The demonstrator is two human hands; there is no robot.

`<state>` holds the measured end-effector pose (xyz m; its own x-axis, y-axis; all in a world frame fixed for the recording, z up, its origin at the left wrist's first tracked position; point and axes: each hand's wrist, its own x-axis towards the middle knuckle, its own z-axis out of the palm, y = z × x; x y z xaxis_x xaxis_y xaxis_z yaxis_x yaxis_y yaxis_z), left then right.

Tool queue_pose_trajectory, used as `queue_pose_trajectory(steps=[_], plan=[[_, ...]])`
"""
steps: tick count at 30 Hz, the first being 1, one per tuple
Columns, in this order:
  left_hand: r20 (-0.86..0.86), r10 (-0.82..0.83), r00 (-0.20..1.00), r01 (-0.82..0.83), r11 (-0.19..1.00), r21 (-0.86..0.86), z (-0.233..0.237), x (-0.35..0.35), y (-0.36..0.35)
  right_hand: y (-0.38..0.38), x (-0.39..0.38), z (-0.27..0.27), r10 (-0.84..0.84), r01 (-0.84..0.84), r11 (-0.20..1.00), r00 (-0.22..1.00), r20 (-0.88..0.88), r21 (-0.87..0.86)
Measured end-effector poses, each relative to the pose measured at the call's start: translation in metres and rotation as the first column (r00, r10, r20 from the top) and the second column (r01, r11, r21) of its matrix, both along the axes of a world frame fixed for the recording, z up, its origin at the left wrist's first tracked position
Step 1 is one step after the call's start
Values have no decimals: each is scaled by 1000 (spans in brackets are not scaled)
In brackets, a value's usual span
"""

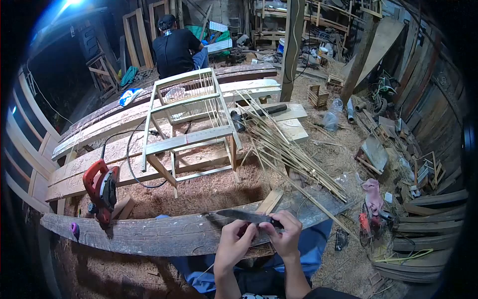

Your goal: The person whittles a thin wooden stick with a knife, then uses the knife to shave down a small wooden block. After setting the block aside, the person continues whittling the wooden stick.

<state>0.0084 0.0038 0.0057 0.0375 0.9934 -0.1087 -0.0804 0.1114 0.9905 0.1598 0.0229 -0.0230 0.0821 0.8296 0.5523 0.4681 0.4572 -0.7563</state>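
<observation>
My right hand (286,236) is closed round the handle end of a large knife (241,216), whose dark, wide blade points left above the plank. Close beside it, my left hand (236,245) is closed just below the blade, fingers pinched together. A thin pale strip (206,271) shows at its lower left and seems to run up into that hand; the gripped part is hidden. Both hands are over the near edge of a weathered grey plank (164,234), above my blue-clad legs (311,249). A pile of thin bamboo sticks (294,157) lies ahead to the right.
A wooden frame with slender rods (189,137) stands on boards ahead. A red power planer (101,192) rests at the plank's left, its cable trailing behind. Another person (174,50) sits with their back turned. A post (292,50) rises right of centre. Shavings cover the floor.
</observation>
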Motion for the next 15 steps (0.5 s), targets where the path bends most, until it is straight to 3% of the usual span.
queue_pose_trajectory(steps=[6, 8, 9, 11, 15], plan=[[59, -4, 998, 2, 999, 37, 0, -1, 1, 3, 8, 1, 32, -35, 997, 999, 43, 71], [42, -2, 999, 0, 999, 53, 11, -4, -2, 5, 19, -10, -162, 160, 986, 986, 29, 40], [37, 1, 999, -2, 1000, 8, 16, -10, -5, 5, 30, -10, -163, 161, 986, 986, 28, 40], [33, 10, 999, -9, 999, -32, 20, -14, -5, 8, 50, -11, -359, 355, 917, 933, 12, -181], [80, 93, 992, -94, 996, 8, 16, -9, -4, 1, 55, -13, -326, 308, 933, 943, -73, -185]])
